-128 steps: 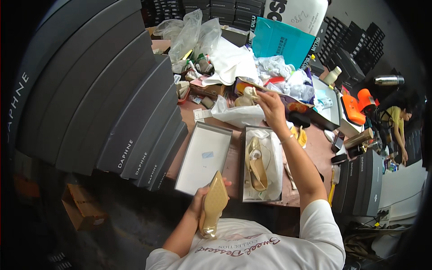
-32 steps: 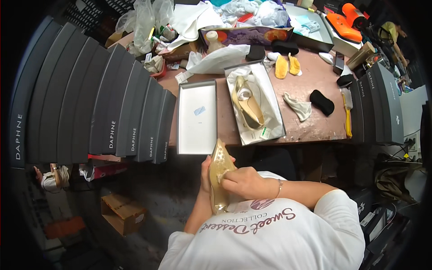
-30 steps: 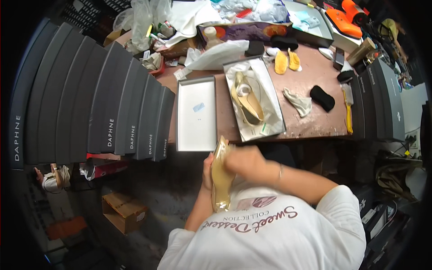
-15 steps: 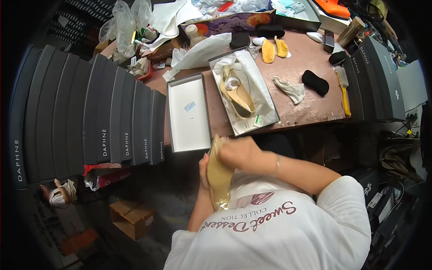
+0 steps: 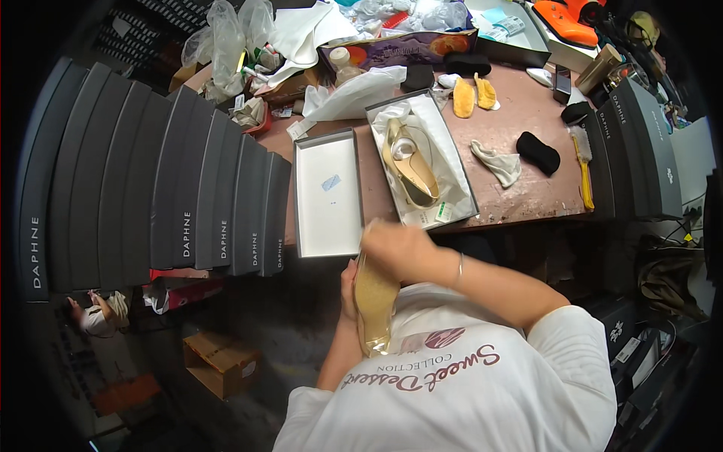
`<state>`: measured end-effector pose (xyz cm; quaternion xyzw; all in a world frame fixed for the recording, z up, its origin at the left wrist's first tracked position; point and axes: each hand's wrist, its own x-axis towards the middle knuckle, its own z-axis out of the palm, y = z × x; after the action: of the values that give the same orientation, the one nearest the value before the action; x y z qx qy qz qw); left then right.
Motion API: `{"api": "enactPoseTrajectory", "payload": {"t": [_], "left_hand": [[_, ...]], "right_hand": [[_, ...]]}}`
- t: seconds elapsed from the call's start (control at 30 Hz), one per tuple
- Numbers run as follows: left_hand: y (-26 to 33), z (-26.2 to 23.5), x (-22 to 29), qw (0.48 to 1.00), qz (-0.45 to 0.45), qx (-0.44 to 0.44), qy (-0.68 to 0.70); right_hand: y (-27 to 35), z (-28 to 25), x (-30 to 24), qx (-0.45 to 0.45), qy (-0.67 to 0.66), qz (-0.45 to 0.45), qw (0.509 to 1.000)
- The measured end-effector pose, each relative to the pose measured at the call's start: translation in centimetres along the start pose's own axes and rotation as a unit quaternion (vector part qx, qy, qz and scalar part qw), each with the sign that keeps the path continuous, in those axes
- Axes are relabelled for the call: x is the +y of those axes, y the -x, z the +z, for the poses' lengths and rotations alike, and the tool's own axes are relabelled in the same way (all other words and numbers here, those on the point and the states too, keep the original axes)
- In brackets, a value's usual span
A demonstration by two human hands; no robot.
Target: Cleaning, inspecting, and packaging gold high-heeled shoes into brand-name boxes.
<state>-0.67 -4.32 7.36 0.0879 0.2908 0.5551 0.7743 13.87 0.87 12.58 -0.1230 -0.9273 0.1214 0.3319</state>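
A gold shoe (image 5: 375,305) is held in front of my chest, its glittery sole facing up and its toe toward the table. My left hand (image 5: 349,292) grips it from the left side, with part of the hand hidden behind the shoe. Over the toe end of the sole is my right hand (image 5: 401,250), blurred, its fingers curled; anything inside them is hidden. Just beyond, a matching gold shoe (image 5: 422,183) lies in an open shoebox (image 5: 474,212) on white tissue paper (image 5: 444,143). The white-lined box lid (image 5: 325,218) rests left of it.
Dark shoeboxes stand in a row at the left (image 5: 173,181) and right (image 5: 636,151). On the table (image 5: 542,196) lie a white cloth (image 5: 498,164), a black pad (image 5: 538,153), yellow pads (image 5: 464,99) and a yellow-handled brush (image 5: 584,169). A cardboard box (image 5: 220,364) sits lower left.
My right hand has shifted slightly along the toe end of the sole. The view has tilted a little, so the table and boxes sit further right. My left hand keeps its grip.
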Motion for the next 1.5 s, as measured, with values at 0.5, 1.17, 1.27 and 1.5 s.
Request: {"api": "enactPoseTrajectory", "payload": {"t": [0.5, 1.17, 1.27, 1.5], "left_hand": [[-0.7, -0.2, -0.3, 0.993, -0.043, -0.105, 0.035], [-0.9, 1.1, -0.2, 0.999, 0.030, -0.027, 0.025], [-1.3, -0.3, 0.9, 0.989, -0.054, -0.141, 0.006], [-1.4, -1.1, 0.0, 0.988, -0.066, -0.135, 0.022]], "right_hand": [[1.4, -3.2, 4.4, 0.000, -0.071, 0.080, 0.994], [0.6, -2.8, 0.5, -0.033, -0.082, -0.024, 0.996], [0.9, -1.2, 4.7, -0.021, -0.102, 0.087, 0.991], [1.8, -2.2, 5.0, 0.051, -0.123, 0.094, 0.987]]}}
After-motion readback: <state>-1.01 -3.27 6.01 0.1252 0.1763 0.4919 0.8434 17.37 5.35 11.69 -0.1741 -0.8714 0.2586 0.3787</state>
